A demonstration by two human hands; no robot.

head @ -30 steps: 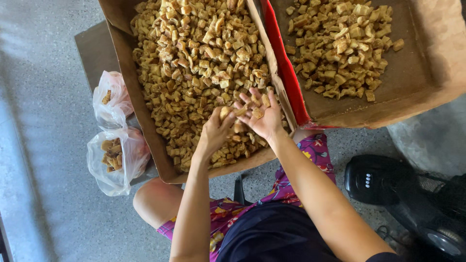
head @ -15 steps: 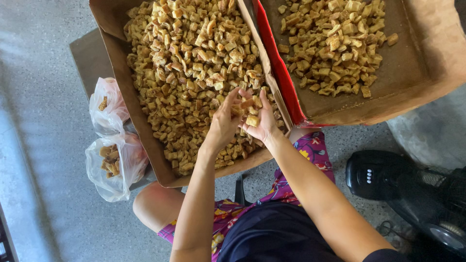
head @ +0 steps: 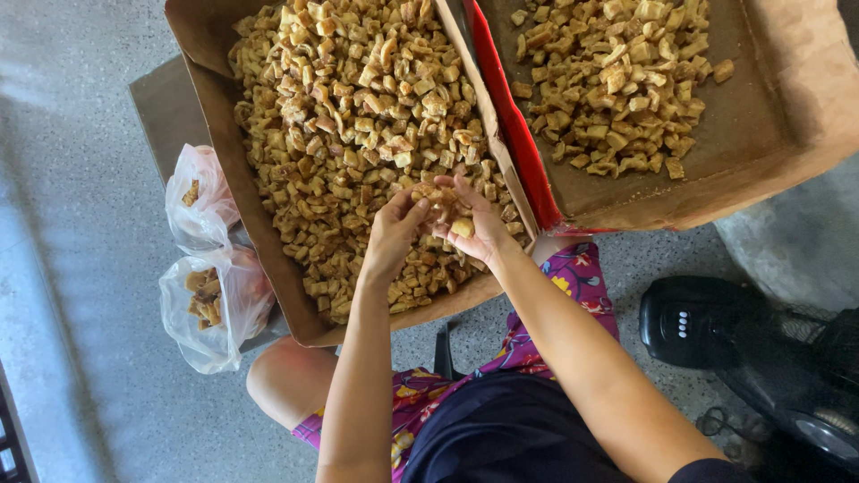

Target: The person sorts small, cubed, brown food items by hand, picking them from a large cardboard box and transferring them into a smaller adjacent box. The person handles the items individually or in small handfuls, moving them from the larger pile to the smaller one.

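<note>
Sorting step: left hand (head: 394,234) and right hand (head: 472,224) cupped together, gripping fried snack pieces (head: 445,207) over cardboard box (head: 268,268), 12 o'clock from lap. Next needed careful picking apart.

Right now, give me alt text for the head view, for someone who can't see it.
Two hands, left and right, cup golden fried pieces above a full cardboard tray. A second tray, sparser, lies to the right; two plastic bags of pieces sit left, on a grey floor.
</note>
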